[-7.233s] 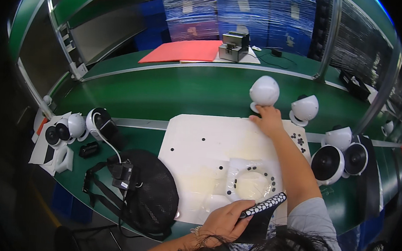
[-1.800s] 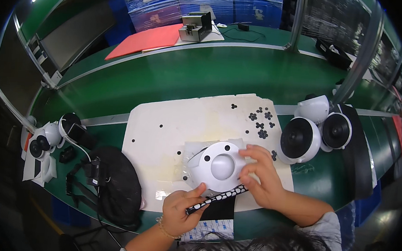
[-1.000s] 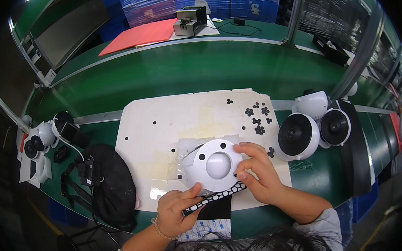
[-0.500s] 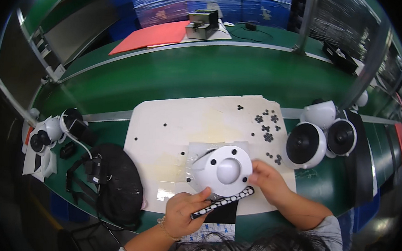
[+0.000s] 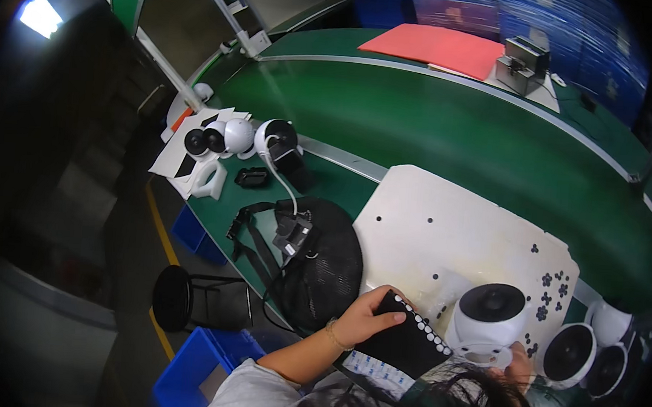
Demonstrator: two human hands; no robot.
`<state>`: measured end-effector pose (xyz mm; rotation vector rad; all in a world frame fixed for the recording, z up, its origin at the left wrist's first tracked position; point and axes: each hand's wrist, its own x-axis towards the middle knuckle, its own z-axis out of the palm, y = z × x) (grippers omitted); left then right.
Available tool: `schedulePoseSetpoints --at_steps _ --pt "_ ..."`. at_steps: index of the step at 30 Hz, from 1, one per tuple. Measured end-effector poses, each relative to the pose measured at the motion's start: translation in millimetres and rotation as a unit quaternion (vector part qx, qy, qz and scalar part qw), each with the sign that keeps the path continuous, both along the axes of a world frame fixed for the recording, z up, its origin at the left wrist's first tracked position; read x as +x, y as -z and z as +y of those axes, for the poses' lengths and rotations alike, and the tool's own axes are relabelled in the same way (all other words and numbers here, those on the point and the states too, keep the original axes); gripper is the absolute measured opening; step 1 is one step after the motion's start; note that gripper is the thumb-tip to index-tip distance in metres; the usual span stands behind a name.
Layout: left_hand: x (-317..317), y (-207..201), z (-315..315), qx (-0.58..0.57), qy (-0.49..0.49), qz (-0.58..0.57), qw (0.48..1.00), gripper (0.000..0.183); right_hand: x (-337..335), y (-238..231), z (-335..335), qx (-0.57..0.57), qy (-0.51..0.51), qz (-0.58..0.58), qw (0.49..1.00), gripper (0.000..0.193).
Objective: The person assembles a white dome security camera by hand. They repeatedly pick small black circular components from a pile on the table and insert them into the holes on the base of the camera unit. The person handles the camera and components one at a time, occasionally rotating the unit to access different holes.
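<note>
My left hand [image 5: 369, 318] is closed on a black strip of round pads [image 5: 425, 326], whose white discs run in a row. Its thumb lies over a black sheet [image 5: 398, 346]. To the right, a white round-bodied device [image 5: 476, 320] with a black front face [image 5: 493, 301] rests tilted, face upward. Its white ring-shaped base [image 5: 485, 355] points toward me. My right hand [image 5: 519, 366] grips the edge of that base, partly hidden by hair. Clear plastic wrap [image 5: 448, 291] lies beside the device.
A cream board [image 5: 402, 197] carries small black round pads and clusters [image 5: 546, 294]. Similar white devices [image 5: 569, 355] stand at right, others [image 5: 238, 135] at far left. A black mesh bag [image 5: 329, 268] with straps lies left of the board. Below are a stool [image 5: 172, 298] and blue bin [image 5: 193, 368].
The view has swung left. The white device has turned from base-up to black face upward, its base toward me. My left hand still holds the pad strip.
</note>
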<state>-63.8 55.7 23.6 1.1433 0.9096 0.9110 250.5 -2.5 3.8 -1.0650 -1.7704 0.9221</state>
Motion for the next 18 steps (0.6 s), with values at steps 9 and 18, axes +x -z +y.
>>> schedulePoseSetpoints --at_steps 9,18 --pt "-60.7 -36.7 -33.7 -0.074 -0.253 -0.091 0.960 0.016 -12.8 18.8 -21.5 -0.265 0.085 0.246 0.928 0.021" --pt "-27.9 41.1 26.3 0.057 -0.395 0.169 0.901 0.044 -22.7 -2.1 -22.4 -0.371 0.071 0.285 0.881 0.033"
